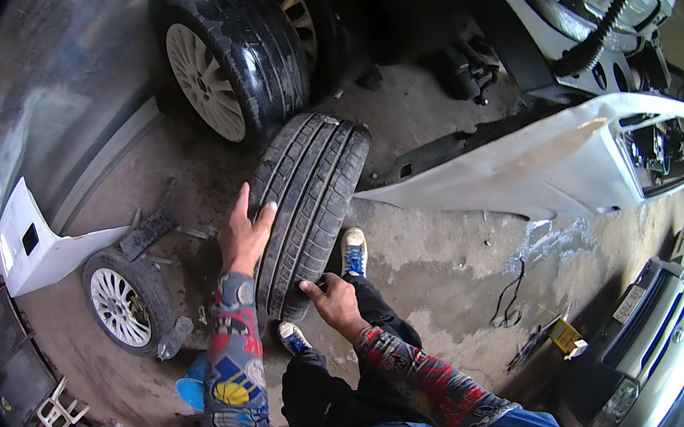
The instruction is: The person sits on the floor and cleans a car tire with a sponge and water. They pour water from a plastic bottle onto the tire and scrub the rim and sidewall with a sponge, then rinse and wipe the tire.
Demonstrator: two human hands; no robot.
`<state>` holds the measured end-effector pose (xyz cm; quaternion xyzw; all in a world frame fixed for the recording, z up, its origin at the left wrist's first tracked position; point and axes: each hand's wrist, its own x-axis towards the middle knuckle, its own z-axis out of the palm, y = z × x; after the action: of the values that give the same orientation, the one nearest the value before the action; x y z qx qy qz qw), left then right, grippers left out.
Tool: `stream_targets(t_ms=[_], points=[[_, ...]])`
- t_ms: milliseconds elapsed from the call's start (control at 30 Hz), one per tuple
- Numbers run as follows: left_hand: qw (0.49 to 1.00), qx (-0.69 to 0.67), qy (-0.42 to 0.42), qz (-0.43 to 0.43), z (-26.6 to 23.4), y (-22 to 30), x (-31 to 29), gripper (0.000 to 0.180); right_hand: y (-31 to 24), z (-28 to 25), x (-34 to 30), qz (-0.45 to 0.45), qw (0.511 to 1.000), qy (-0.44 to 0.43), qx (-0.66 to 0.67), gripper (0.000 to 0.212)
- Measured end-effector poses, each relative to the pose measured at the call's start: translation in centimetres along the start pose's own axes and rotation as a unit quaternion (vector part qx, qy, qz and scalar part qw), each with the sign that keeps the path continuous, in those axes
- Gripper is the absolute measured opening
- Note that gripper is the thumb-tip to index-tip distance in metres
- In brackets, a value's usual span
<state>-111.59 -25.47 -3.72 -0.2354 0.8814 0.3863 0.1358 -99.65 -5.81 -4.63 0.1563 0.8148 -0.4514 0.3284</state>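
Observation:
A black car tyre (pixel 312 204) with deep tread grooves stands on the floor in front of me, leaning a little to the right. My left hand (pixel 243 233) rests against its left side, fingers stretched apart and the thumb over the tread. At the tyre's near end, my right hand (pixel 338 305) has its fingers curled and its thumb pressed on the tread edge. Part of the right fingers is hidden. Just beyond stands another wheel (pixel 251 48) with a worn, shiny tyre and a pale multi-spoke rim.
A white-rimmed wheel (pixel 125 302) lies left, beside a clear plastic bottle (pixel 175 337). A white body panel (pixel 43 240) stands behind it. To the right are a long silver car panel (pixel 517 164), a yellow box (pixel 566 338) and a silver car bumper (pixel 657 345). My shoes (pixel 353 251) flank the tyre.

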Motion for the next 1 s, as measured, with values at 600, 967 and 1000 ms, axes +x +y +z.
stream_targets(t_ms=[600,967,1000], points=[[0.971,-0.001,-0.003,0.239,7.9,19.9,16.9,0.057,-6.4,-6.6,17.3,0.157,0.864,0.214,0.427,0.063],[0.996,-0.043,0.078,0.001,3.4,6.1,-2.5,0.069,-10.0,-20.7,29.9,0.154,0.846,0.199,0.469,0.084],[0.996,-0.059,0.061,0.026,4.6,4.9,-2.5,0.076,-10.0,-20.4,29.4,0.143,0.862,0.177,0.453,0.079]])
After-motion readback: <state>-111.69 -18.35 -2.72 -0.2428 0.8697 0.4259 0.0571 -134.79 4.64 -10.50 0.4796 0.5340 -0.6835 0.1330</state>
